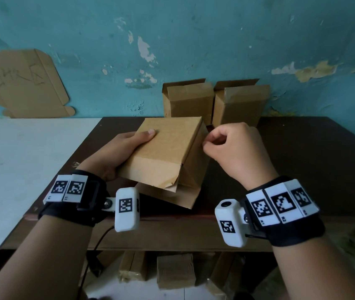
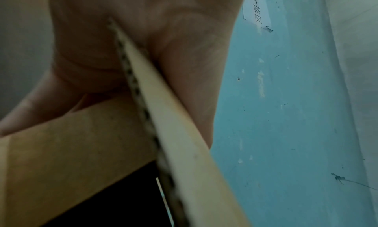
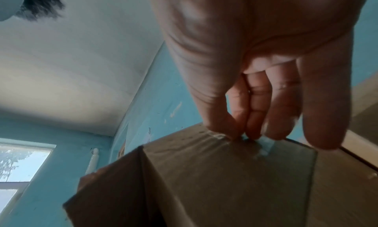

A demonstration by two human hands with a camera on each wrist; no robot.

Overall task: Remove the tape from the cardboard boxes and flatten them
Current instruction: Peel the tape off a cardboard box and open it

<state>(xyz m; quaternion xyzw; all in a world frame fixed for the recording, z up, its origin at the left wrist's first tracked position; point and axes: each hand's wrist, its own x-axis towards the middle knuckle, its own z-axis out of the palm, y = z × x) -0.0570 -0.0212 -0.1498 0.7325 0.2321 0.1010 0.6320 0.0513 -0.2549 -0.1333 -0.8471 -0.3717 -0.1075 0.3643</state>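
A small brown cardboard box (image 1: 168, 152) is tilted above the dark table, its open flaps toward me. My left hand (image 1: 120, 152) grips its left side, thumb lying on the top face; the left wrist view shows the palm against a cardboard edge (image 2: 163, 117). My right hand (image 1: 230, 148) is at the box's right side with curled fingers. In the right wrist view its thumb and fingertips (image 3: 251, 133) pinch clear tape (image 3: 263, 148) at the upper edge of the box (image 3: 225, 182).
Two more open cardboard boxes (image 1: 188, 100) (image 1: 240, 102) stand at the back of the dark wooden table (image 1: 302, 161) against the teal wall. A flattened cardboard sheet (image 1: 20, 83) leans on the wall at left, above a white surface (image 1: 20, 159). More boxes (image 1: 175, 269) lie under the table.
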